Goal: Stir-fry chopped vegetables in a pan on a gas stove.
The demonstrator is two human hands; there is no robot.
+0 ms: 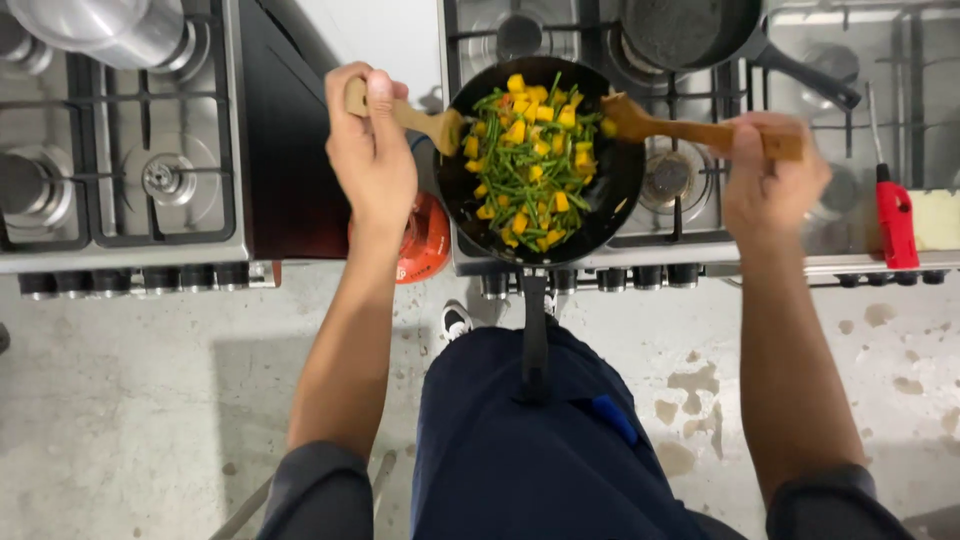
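Overhead at a gas stove (640, 245): left hand (372, 150) wrapped in a fist around the handle of a wooden spatula (425, 120), blade dipped over the left rim of a black frying pan (610, 200); right hand (770, 175) likewise clenched on a second wooden spatula (650, 122), blade reaching in over the right rim. Pan seated on the front left burner of the right-hand stove, long black handle (534, 330) pointing straight back toward the body, above dark blue trousers (520, 450). Heaped in the pan, green beans and yellow cubes (530, 160), a few orange bits mixed in, kind of yellow vegetable not clear. Just behind, a second, empty dark pan (690, 30) on a rear burner, handle angled to the right. Off to the right on the stovetop, a red stick lighter (895, 220) beside a pale block. Between the two stoves, down by the floor, an orange gas cylinder (425, 240), partly hidden by the left forearm. On the left-hand stove (120, 245), a steel pot (100, 30) at the far corner. Stained grey concrete floor (150, 400) below, one black-and-white shoe (456, 320) showing near the pan handle
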